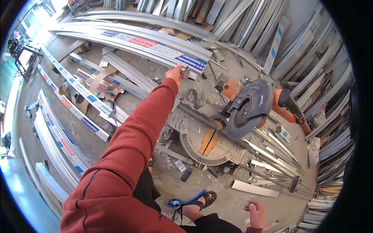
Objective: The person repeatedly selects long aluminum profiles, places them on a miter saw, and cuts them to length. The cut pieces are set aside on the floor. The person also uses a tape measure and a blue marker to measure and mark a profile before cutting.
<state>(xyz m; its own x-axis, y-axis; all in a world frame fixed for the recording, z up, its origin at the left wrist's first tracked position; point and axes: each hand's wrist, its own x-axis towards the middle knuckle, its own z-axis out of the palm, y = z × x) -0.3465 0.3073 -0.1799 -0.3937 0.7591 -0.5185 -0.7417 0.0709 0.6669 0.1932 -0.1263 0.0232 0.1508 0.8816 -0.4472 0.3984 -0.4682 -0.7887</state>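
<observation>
Head view catches what looks like the taking-hold step: the left hand (175,75) stretches out to the near end of a long silver profile (155,57), which lies just beside a film-wrapped profile (191,63). Its fingers are bent against that end; how tightly they close, I cannot tell. The next move probably calls for a sure pinch and a straight draw, without scraping the wrapped neighbour. The right hand (254,213) hangs low, fingers loosely curled short of a fist, nothing seen in them. Counted: two hands, one mitre saw (248,101) with one toothed blade (240,125), one blue tape measure (175,203) and one sandal (210,199) on the floor (165,184); the leaning profiles (254,29) overlap too much to count.
</observation>
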